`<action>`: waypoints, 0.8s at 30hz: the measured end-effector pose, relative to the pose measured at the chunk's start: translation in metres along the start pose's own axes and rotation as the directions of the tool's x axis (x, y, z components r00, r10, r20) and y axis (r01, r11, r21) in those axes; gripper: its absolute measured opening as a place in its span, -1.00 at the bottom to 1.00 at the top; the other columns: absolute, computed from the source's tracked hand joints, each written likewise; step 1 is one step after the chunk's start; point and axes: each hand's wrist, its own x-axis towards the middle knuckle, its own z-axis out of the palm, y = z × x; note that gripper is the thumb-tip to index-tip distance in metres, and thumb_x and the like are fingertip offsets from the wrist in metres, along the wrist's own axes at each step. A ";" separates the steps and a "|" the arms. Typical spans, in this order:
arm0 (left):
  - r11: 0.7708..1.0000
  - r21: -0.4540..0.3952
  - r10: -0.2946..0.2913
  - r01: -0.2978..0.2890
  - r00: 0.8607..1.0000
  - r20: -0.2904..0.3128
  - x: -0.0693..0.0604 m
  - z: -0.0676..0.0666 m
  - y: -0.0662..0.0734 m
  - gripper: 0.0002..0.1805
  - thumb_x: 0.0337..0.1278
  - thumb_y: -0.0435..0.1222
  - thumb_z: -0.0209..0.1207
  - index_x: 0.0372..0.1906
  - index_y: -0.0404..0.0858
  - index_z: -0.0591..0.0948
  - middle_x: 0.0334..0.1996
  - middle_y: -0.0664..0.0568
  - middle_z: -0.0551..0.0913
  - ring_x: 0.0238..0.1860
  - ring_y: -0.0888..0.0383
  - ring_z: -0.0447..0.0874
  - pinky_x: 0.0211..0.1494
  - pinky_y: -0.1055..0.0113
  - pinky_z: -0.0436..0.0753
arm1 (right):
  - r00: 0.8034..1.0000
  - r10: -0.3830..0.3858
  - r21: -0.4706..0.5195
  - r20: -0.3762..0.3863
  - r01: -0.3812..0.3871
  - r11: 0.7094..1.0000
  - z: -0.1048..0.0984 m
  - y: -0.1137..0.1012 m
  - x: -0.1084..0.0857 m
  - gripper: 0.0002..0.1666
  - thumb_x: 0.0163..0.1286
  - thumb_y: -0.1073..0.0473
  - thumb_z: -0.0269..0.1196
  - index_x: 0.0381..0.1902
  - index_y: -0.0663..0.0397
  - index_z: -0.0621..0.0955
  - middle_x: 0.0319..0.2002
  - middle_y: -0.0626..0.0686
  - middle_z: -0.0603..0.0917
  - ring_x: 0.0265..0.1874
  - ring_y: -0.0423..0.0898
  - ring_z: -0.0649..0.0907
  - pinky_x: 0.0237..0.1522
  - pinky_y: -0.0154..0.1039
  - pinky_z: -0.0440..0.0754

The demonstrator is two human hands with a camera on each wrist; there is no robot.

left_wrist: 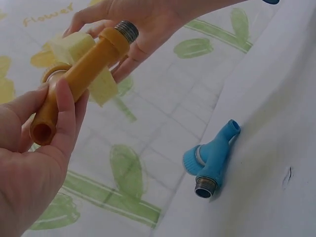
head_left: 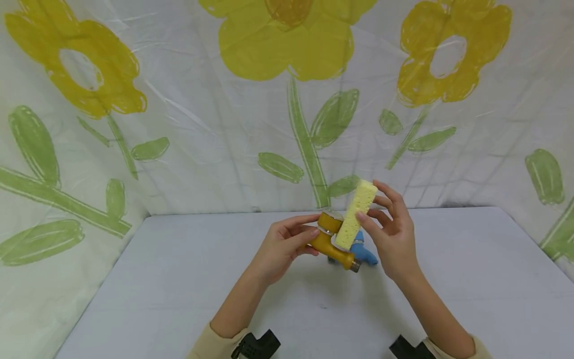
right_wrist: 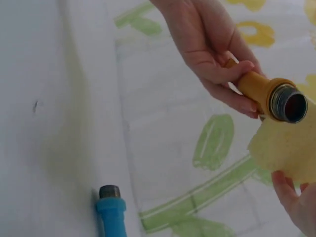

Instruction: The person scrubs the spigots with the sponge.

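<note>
My left hand (head_left: 280,247) grips an orange plastic tap (head_left: 329,243) with a round ribbed knob and a threaded metal end, raised above the table. A pale yellow sponge (head_left: 357,214) is pinched between thumb and fingers of my right hand (head_left: 396,239). The sponge lies against the tap, beside its knob. From the left wrist view, the tap's open spout (left_wrist: 42,132) faces the camera, and the sponge (left_wrist: 102,88) is partly hidden behind the body. In the right wrist view the threaded end (right_wrist: 291,104) points outward, in front of the sponge.
A blue tap (left_wrist: 213,160) of the same shape lies on the white table (head_left: 188,279), beyond the hands and partly hidden by them in the head view. Behind the table hangs a white sheet (head_left: 202,124) with painted yellow flowers and green leaves.
</note>
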 end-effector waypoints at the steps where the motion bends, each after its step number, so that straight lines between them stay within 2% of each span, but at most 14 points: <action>1: 1.000 -0.002 0.005 -0.005 1.000 -0.008 0.000 0.000 0.000 -0.54 0.50 -0.50 0.15 0.40 -0.54 0.49 -0.09 0.11 0.77 -0.16 0.17 0.77 -0.12 0.34 0.82 | 1.000 -0.007 0.009 0.005 0.007 1.000 0.000 0.000 0.000 -0.32 0.49 0.48 0.25 0.47 -0.09 0.49 0.14 0.04 0.56 -0.09 -0.11 0.67 -0.04 -0.41 0.76; 8: 1.000 -0.010 0.015 -0.015 1.000 -0.020 -0.001 0.001 0.000 -0.49 0.35 -0.60 0.25 0.38 -0.50 0.54 0.01 0.01 0.75 -0.13 0.15 0.77 -0.07 0.34 0.82 | 0.999 -0.046 0.056 -0.004 0.046 0.997 0.000 0.001 0.001 -0.38 0.50 0.46 0.24 0.43 -0.02 0.46 0.15 0.06 0.54 -0.08 -0.10 0.65 -0.04 -0.41 0.76; 14: 0.996 -0.080 0.026 -0.028 0.999 -0.024 0.001 0.002 -0.004 -0.56 0.40 -0.60 0.18 0.34 -0.49 0.58 -0.05 0.04 0.76 -0.10 0.15 0.79 0.00 0.25 0.84 | 0.998 -0.060 0.078 -0.020 0.061 0.995 0.000 0.007 0.001 -0.33 0.44 0.58 0.18 0.40 -0.02 0.43 0.16 0.05 0.51 -0.08 -0.12 0.64 -0.06 -0.41 0.76; 19: 0.993 -0.103 0.053 -0.061 0.995 -0.080 0.002 0.004 -0.005 -0.62 0.41 -0.62 0.15 0.27 -0.54 0.61 -0.07 0.04 0.75 -0.11 0.14 0.79 -0.02 0.19 0.85 | 0.997 -0.082 0.122 -0.009 0.083 0.989 0.001 0.006 -0.001 -0.31 0.43 0.60 0.15 0.39 -0.03 0.39 0.14 0.05 0.50 -0.04 -0.11 0.66 -0.05 -0.38 0.78; 22: 0.991 -0.102 0.071 -0.082 0.992 -0.099 0.001 0.006 -0.003 -0.64 0.39 -0.63 0.16 0.21 -0.47 0.68 -0.09 0.05 0.77 -0.13 0.14 0.80 -0.04 0.20 0.85 | 0.995 -0.103 0.162 -0.007 0.103 0.981 0.003 0.004 -0.001 -0.31 0.42 0.62 0.14 0.38 -0.01 0.37 0.13 0.08 0.49 0.01 -0.08 0.68 -0.02 -0.35 0.79; 24: 0.990 -0.109 0.083 -0.092 0.993 -0.089 0.000 0.006 -0.002 -0.63 0.39 -0.63 0.15 0.11 -0.30 0.78 -0.08 0.04 0.76 -0.14 0.14 0.79 -0.03 0.22 0.85 | 0.994 -0.112 0.177 -0.015 0.113 0.978 0.003 0.004 0.000 -0.31 0.42 0.63 0.14 0.38 0.00 0.36 0.13 0.09 0.48 0.01 -0.07 0.68 -0.02 -0.36 0.79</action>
